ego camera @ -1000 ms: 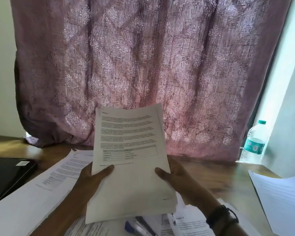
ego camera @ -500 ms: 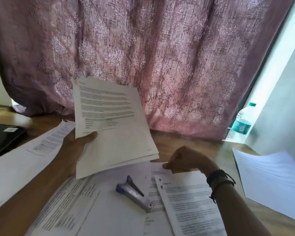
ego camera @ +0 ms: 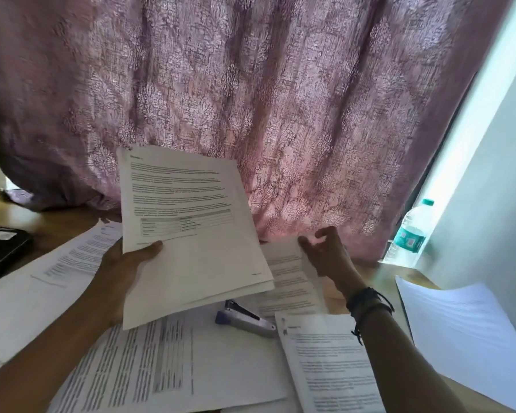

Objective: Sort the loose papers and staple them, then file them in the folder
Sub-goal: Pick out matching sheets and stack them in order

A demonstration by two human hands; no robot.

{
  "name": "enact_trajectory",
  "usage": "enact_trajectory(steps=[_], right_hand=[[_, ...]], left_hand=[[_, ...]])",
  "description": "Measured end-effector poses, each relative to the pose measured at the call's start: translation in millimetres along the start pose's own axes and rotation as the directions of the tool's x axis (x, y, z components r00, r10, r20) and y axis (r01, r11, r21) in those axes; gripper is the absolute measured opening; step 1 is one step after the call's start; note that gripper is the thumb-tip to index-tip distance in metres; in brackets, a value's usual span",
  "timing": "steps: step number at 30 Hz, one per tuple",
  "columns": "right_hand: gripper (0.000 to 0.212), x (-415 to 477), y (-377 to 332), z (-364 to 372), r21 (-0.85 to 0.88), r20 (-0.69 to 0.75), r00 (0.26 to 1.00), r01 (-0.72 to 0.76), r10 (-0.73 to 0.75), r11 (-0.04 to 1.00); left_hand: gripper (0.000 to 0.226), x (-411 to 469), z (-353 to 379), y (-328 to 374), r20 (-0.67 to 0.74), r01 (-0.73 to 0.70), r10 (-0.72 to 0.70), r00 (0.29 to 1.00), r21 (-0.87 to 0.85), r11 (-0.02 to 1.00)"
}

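Note:
My left hand (ego camera: 125,263) holds a stack of printed papers (ego camera: 191,234) upright above the desk, thumb on the front sheet. To its right, my right hand (ego camera: 325,254) grips the top edge of a single printed sheet (ego camera: 292,281) and lifts it off the desk. A blue and grey stapler (ego camera: 245,318) lies on the desk just below the held stack, between my two hands. More loose printed sheets (ego camera: 167,368) cover the desk near me, and another page (ego camera: 331,365) lies under my right forearm.
A black flat object (ego camera: 0,248) lies at the left edge. A pile of white sheets (ego camera: 465,338) sits at the right. A water bottle (ego camera: 411,234) stands at the back right by the purple curtain (ego camera: 251,99). More papers (ego camera: 42,281) spread left.
My right hand let go of the stack, reached down to the desk, and now lifts a single sheet by its top edge. The left hand keeps the stack alone.

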State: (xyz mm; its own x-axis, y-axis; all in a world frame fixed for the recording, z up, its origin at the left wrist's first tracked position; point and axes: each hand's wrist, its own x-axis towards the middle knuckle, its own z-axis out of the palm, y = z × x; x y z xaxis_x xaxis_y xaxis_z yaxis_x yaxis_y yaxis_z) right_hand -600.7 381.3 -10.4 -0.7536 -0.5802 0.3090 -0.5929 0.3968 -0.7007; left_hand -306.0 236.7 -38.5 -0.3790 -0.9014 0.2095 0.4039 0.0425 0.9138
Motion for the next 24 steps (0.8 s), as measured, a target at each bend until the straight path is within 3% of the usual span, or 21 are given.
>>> enact_trajectory(steps=[2,3,6,8,10,12,14,16,18,20,22,24], right_hand=[[0.073,-8.5,1.0,-11.6,-0.029,0.28,0.952,-0.121,0.124,0.992],[0.077,-13.8,6.0,-15.5,-0.093,0.383,0.904,-0.167,0.19,0.982],[0.075,-20.4,32.0,-16.6,-0.26,0.46,0.827,-0.223,0.324,0.939],[0.056,-15.9,43.8,-9.8,-0.255,0.463,0.834,-0.199,0.3,0.946],[0.022,-11.6,45.4,-5.7,-0.14,0.387,0.913,-0.081,0.13,0.987],[0.012,-7.6,39.6,-4.9,0.031,0.121,0.991,0.05,-0.054,0.998],[0.009,-4.0,32.8,-9.8,0.177,-0.073,0.995,0.086,-0.074,0.98],[0.025,-4.9,30.9,-13.4,0.204,0.052,0.997,0.042,-0.053,0.978],[0.035,-9.1,38.3,-18.0,0.05,0.303,0.953,0.014,-0.028,0.999],[0.033,-12.6,46.5,-21.3,-0.03,0.373,0.927,0.043,-0.028,0.999],[0.029,-14.7,42.9,-24.7,0.076,0.196,0.978,0.064,-0.077,0.995],[0.028,-11.5,33.7,-30.8,0.198,-0.102,0.988,0.139,-0.12,0.97]], left_hand=[[0.029,0.6,-0.2,-1.4,0.01,0.009,-0.008,1.0,-0.018,1.0],[0.028,1.7,-0.4,-2.6,0.019,0.016,-0.016,1.0,-0.025,1.0],[0.028,-0.1,0.9,-2.2,0.036,0.022,-0.022,0.999,-0.01,1.0],[0.029,0.9,0.9,-2.6,0.037,0.013,-0.013,0.999,0.02,1.0],[0.031,-0.9,2.2,-2.1,0.052,-0.004,0.001,0.999,0.059,0.998],[0.033,-1.8,4.3,-2.1,0.058,-0.033,0.029,0.998,0.067,0.997],[0.031,-5.2,7.3,2.3,0.07,-0.075,0.069,0.995,0.082,0.994],[0.03,-2.9,5.6,0.6,0.083,-0.072,0.065,0.994,0.088,0.994],[0.031,-1.8,3.4,-1.1,0.08,-0.044,0.037,0.996,0.076,0.996],[0.031,-0.3,1.6,-2.0,0.111,-0.042,0.034,0.993,0.076,0.996],[0.03,-1.8,0.7,-2.0,0.114,-0.028,0.019,0.993,0.076,0.997],[0.02,-2.4,-3.0,-4.2,0.116,-0.02,0.009,0.993,0.092,0.996]])
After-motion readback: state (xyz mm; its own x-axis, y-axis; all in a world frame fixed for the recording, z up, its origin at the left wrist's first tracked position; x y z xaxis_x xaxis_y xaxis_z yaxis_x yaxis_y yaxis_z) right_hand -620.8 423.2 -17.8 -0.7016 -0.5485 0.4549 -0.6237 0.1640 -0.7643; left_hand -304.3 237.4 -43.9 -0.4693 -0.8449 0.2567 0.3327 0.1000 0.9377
